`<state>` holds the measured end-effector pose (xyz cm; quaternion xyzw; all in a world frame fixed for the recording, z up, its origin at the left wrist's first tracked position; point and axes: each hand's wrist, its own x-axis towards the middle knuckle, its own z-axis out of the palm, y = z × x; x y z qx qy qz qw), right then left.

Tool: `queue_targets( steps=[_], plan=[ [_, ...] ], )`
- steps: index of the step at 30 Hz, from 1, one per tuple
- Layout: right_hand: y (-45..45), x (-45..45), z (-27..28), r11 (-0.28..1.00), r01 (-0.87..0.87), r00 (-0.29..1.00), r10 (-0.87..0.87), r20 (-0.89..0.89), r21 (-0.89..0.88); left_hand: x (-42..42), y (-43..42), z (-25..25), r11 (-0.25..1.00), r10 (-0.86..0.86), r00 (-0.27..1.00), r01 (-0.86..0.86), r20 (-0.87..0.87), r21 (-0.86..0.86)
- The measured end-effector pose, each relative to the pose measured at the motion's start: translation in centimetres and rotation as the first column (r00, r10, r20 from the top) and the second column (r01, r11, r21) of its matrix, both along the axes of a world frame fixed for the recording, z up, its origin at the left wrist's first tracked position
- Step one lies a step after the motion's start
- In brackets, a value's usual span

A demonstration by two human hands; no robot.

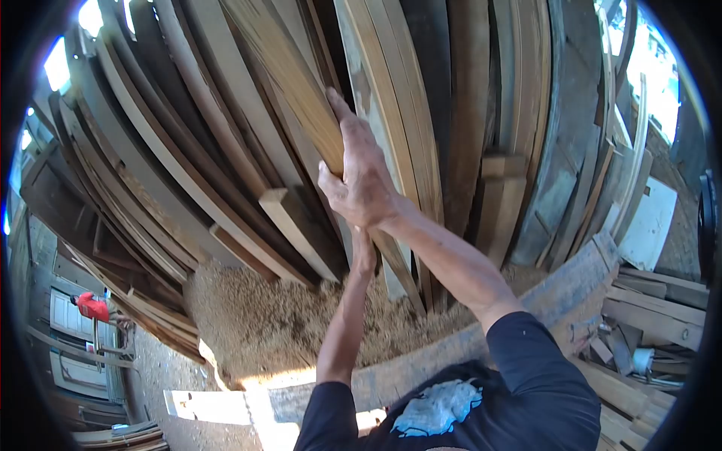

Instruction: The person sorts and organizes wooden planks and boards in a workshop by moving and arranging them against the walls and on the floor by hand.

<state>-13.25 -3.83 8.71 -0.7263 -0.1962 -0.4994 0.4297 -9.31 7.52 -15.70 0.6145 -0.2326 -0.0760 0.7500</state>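
Note:
A long wooden plank (295,90) slants down in front of me from the upper left, among other upright boards. My right hand (362,177) is closed on it, with the thumb on the near side and the fingers along the right edge. Below it, my left hand (362,239) reaches up to the same plank. Most of it, fingers included, is hidden behind my right hand and wrist. The lower end of the plank shows beneath the hands, close to the sawdust-covered ground (293,316).
Many tall boards (218,113) lean side by side behind the plank. A short wooden block (289,218) stands at their foot. A thick weathered beam (541,293) crosses in front of me. Scrap wood (647,308) is piled at right. A person in red (94,307) is far left.

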Motion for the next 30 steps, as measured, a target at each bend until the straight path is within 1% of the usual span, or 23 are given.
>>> queue_targets(
  steps=[2,3,4,7,8,9,10,11,12,13,14,16,17,19,20,21,22,23,25,26,29,30],
  plan=[
    [0.0,1.8,-0.1,0.998,0.059,0.998,-0.059,-0.028,0.001,-0.4,-0.1,3.6,0.998,-0.011,0.986,0.0,0.168,0.067],
    [-0.1,2.5,-0.1,0.999,0.048,0.998,-0.048,-0.029,0.009,-0.8,-0.4,4.9,0.996,-0.013,0.966,-0.011,0.26,0.092],
    [-0.2,3.2,-0.2,0.999,0.035,0.999,-0.034,-0.034,0.02,-0.1,-1.2,5.4,0.926,0.058,0.966,-0.146,0.25,0.347],
    [-0.7,5.3,-0.4,0.998,0.044,0.998,-0.042,-0.045,0.033,1.9,-3.2,6.2,0.909,0.112,0.924,-0.244,0.365,0.339],
    [-0.9,5.7,-0.6,0.998,0.059,0.997,-0.057,-0.055,0.035,2.3,-3.8,6.4,0.905,0.17,0.875,-0.32,0.454,0.279],
    [-1.2,5.9,-0.8,0.996,0.075,0.995,-0.072,-0.07,0.038,3.3,-4.1,5.8,0.916,0.142,0.898,-0.279,0.416,0.289],
    [-1.7,6.0,-1.1,0.997,0.046,0.995,-0.04,-0.091,0.069,4.2,-4.4,5.2,0.924,0.114,0.921,-0.236,0.373,0.301],
    [-2.4,6.0,-1.7,0.997,0.066,0.993,-0.062,-0.098,0.039,5.0,-4.8,4.6,0.93,0.094,0.929,-0.21,0.359,0.301],
    [-3.5,5.7,-2.3,0.996,0.088,0.991,-0.087,-0.103,0.01,5.5,-5.3,4.6,0.936,0.074,0.936,-0.185,0.345,0.301],
    [-4.7,5.4,-3.0,0.994,0.112,0.988,-0.113,-0.108,-0.017,5.3,-5.8,6.1,0.939,0.06,0.93,-0.176,0.362,0.296],
    [-6.0,5.1,-3.6,0.986,0.164,0.983,-0.166,-0.074,-0.023,5.5,-6.2,6.9,0.941,0.046,0.924,-0.167,0.379,0.294],
    [-9.0,5.3,-5.3,0.96,0.28,0.952,-0.279,-0.127,-0.006,7.2,-7.1,6.3,0.902,0.052,0.903,-0.226,0.427,0.367],
    [-10.7,5.7,-6.4,0.941,0.338,0.93,-0.334,-0.155,0.0,8.1,-7.4,5.8,0.899,0.034,0.914,-0.205,0.404,0.388],
    [-14.0,7.0,-8.8,0.916,0.401,0.893,-0.387,-0.228,0.015,9.5,-8.2,5.3,0.89,-0.001,0.934,-0.162,0.356,0.427],
    [-15.6,7.7,-10.1,0.896,0.445,0.86,-0.429,-0.275,-0.005,10.0,-8.7,5.0,0.913,-0.029,0.96,-0.088,0.279,0.398],
    [-17.0,8.2,-11.3,0.901,0.433,0.846,-0.404,-0.347,0.007,10.5,-9.2,5.2,0.912,-0.052,0.965,-0.059,0.257,0.405],
    [-18.2,9.0,-12.6,0.884,0.468,0.796,-0.429,-0.428,-0.015,11.0,-9.7,5.3,0.91,-0.075,0.969,-0.029,0.234,0.413],
    [-19.2,9.9,-13.9,0.865,0.5,0.737,-0.449,-0.505,-0.04,11.3,-10.3,5.3,0.892,-0.066,0.956,-0.072,0.286,0.446],
    [-20.4,11.2,-15.6,0.927,0.374,0.711,-0.277,-0.646,0.013,11.9,-11.2,4.5,0.85,-0.05,0.921,-0.164,0.386,0.501],
    [-20.7,11.7,-16.6,0.949,0.31,0.681,-0.184,-0.708,0.052,13.1,-11.1,3.0,0.84,-0.036,0.931,-0.168,0.362,0.516],
    [-20.1,11.8,-17.6,0.965,0.236,0.693,-0.085,-0.716,0.114,13.8,-10.9,2.4,0.8,-0.013,0.966,-0.146,0.259,0.582],
    [-19.9,11.9,-17.9,0.962,0.258,0.704,-0.125,-0.699,0.088,14.0,-10.6,1.4,0.828,0.003,0.954,-0.171,0.299,0.535]
  ],
)
